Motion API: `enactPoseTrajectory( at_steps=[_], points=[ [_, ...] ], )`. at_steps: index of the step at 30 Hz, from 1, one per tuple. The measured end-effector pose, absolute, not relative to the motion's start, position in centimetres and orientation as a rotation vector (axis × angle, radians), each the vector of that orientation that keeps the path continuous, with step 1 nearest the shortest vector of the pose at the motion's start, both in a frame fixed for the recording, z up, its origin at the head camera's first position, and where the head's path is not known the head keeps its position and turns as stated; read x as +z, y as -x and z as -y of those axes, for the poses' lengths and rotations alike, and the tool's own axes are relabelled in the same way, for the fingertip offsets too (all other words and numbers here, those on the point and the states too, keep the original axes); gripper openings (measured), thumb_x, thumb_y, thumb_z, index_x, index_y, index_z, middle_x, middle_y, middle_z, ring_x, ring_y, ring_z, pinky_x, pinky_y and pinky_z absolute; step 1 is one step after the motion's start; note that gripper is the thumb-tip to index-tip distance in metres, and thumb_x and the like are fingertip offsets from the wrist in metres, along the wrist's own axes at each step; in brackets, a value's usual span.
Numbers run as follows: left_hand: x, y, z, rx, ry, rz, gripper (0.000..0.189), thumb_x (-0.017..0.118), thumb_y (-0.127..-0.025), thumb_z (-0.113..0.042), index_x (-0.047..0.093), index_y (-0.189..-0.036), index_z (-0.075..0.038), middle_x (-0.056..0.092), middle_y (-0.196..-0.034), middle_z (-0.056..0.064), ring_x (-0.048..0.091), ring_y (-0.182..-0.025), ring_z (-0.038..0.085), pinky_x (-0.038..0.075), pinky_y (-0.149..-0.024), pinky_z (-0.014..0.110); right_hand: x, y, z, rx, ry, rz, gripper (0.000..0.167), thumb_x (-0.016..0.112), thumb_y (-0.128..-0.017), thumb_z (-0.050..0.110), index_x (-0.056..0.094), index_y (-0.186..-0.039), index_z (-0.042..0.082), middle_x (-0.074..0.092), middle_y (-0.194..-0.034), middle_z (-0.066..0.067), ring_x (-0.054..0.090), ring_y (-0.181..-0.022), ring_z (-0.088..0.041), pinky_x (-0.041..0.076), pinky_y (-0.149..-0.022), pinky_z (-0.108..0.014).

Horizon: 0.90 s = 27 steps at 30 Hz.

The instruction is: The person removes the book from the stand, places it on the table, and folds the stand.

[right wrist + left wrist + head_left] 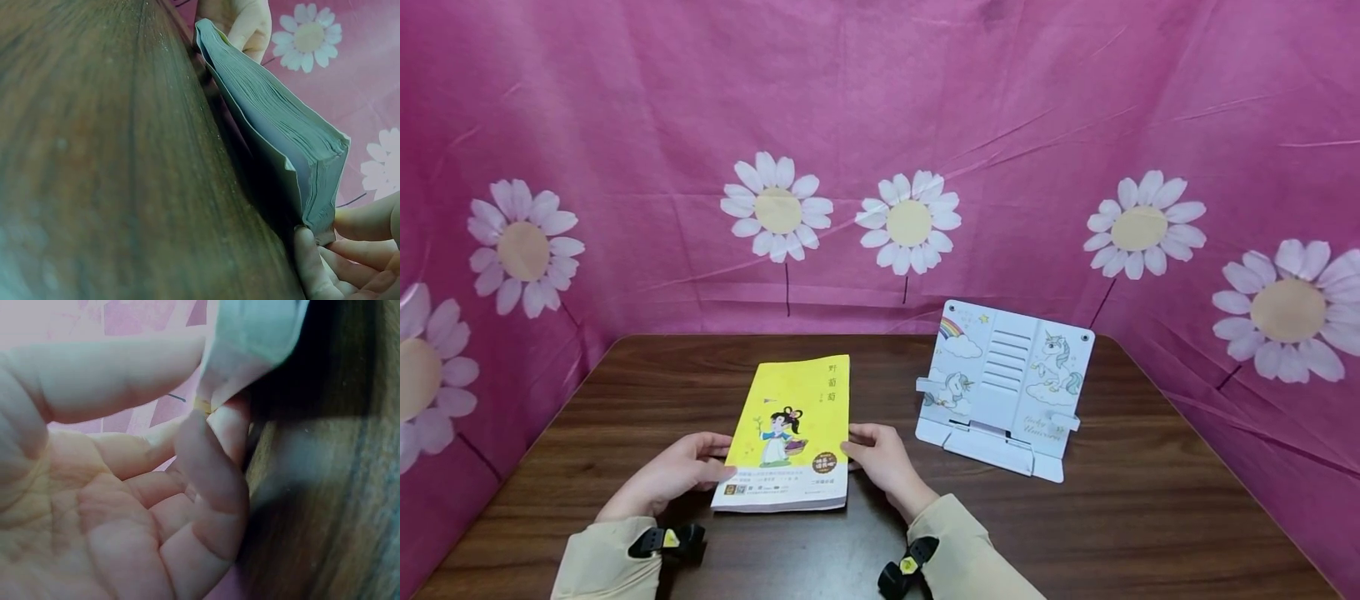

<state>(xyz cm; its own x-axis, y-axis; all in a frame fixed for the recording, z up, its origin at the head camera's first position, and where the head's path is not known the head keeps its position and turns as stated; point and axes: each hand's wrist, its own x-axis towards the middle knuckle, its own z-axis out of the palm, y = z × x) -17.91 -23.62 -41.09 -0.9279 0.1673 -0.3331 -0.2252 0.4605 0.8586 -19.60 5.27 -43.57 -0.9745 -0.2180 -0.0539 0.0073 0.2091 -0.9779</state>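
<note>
A yellow paperback book [790, 425] with a drawn girl on its cover lies face up in the head view, close over the table. My left hand [681, 471] grips its left edge, thumb on the cover and fingers beneath. At the opposite edge my right hand [883, 462] pinches the book, its thumb on top. The left wrist view shows the book's corner [250, 344] between thumb and curled fingers. In the right wrist view, the page edges [281, 112] face the camera, and the lower cover hangs slightly apart from the pages above the table.
A white book stand [1000, 387] with unicorn and rainbow prints leans back to the right of the book, its clips at both sides. The dark wooden table [1150, 517] ends at a pink cloth backdrop [850, 100] with white daisies. Each sleeve carries a black wrist strap [666, 542].
</note>
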Motion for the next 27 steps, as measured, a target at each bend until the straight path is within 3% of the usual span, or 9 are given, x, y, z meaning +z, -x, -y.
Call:
enactPoseTrajectory(
  at_steps=[7,27],
  points=[
    [-41.26,17.89,23.56,1.438,0.094,-2.363,0.055,0.071,-0.085,-0.006,0.049,-0.131,0.016,0.065,-0.118,0.020,0.063,-0.089,0.017,0.054,-0.073,0.032,-43.45,19.85,-5.40,-1.777,0.167,-2.355,0.036,0.066,-0.091,0.003,0.063,-0.124,-0.010,0.071,-0.108,-0.020,0.068,-0.084,-0.018,0.060,-0.064,-0.031],
    [-41.39,17.92,23.89,1.464,0.066,-2.332,0.056,0.070,-0.087,-0.004,0.046,-0.132,0.018,0.066,-0.119,0.023,0.064,-0.086,0.016,0.054,-0.070,0.031,-43.10,19.74,-5.62,-1.694,0.195,-2.413,0.038,0.069,-0.090,0.006,0.063,-0.123,-0.010,0.069,-0.105,-0.018,0.068,-0.084,-0.020,0.060,-0.064,-0.032]
  ],
)
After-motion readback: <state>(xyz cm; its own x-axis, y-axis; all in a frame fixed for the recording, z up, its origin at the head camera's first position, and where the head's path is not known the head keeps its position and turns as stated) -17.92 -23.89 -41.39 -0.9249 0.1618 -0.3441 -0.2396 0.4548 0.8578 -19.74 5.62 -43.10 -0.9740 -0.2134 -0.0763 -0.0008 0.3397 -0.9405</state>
